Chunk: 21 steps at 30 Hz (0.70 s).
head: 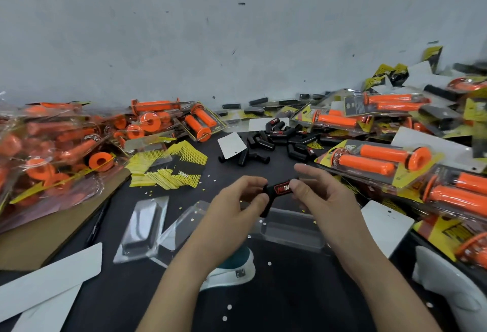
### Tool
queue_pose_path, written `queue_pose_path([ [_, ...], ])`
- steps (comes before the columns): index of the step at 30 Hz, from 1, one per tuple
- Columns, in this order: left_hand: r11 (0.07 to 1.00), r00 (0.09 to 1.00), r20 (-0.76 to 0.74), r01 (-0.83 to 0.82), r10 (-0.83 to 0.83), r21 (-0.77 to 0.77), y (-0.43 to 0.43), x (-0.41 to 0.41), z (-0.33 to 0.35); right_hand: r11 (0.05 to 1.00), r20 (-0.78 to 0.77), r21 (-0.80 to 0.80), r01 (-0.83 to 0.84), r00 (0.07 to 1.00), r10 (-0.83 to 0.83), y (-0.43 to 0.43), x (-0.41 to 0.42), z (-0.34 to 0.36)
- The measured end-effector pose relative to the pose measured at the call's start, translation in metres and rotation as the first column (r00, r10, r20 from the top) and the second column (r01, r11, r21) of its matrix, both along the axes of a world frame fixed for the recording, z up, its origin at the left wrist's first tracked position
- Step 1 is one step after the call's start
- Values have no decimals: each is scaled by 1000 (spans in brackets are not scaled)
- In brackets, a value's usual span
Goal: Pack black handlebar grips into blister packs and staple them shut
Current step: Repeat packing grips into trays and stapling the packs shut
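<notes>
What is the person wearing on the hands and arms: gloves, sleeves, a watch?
Nothing visible. The left hand and right hand are bare, without gloves, rings or tape. The left forearm and right forearm are bare to the bottom edge: no sleeves, watch or bands.

Bare mat (pixel 279 168) centre; black handlebar grips (pixel 259 140) ahead; orange-pack heap (pixel 52 152) left, orange packs (pixel 382 159) right.
</notes>
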<state>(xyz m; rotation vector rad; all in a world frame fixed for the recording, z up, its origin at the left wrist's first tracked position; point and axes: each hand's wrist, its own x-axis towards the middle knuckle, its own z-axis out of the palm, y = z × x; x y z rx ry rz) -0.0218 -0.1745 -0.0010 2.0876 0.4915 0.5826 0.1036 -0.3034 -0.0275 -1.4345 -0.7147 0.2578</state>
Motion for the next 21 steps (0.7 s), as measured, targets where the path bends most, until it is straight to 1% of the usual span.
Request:
queue_pose_path([
  [2, 997, 1000, -19, 16, -14, 72, -5, 2, 0, 1000, 16, 21, 12, 1000, -13, 0, -3, 3],
  [3, 996, 999, -5, 36, -36, 78, -8, 4, 0, 1000, 39, 17, 14, 999, -15, 1, -5, 4],
  [5, 996, 997, 35, 70, -73, 62, -12, 6, 1, 1000, 76, 17, 19, 997, -20, 2, -8, 6],
  [7, 996, 995, 58, 76, -78, 49, -14, 8, 3, 998, 56, 64, 25, 998, -28, 3, -9, 8],
  [9, 997, 993, 82, 79, -80, 19, -14, 10, 4, 996, 33, 94, -5, 999, 2, 3, -8, 9],
  [12, 996, 991, 115, 80, -76, -37, -12, 10, 5, 995, 43, 86, -55, 998, 51, 3, -9, 10],
  [16, 992, 991, 98, 103, -95, -71, -11, 8, 7, 996, 71, 54, -72, 995, 68, 0, -9, 9],
  [21, 991, 988, 100, 126, -121, -52, -10, 3, 8, 993, 98, 52, -106, 990, 100, -4, -9, 12],
])
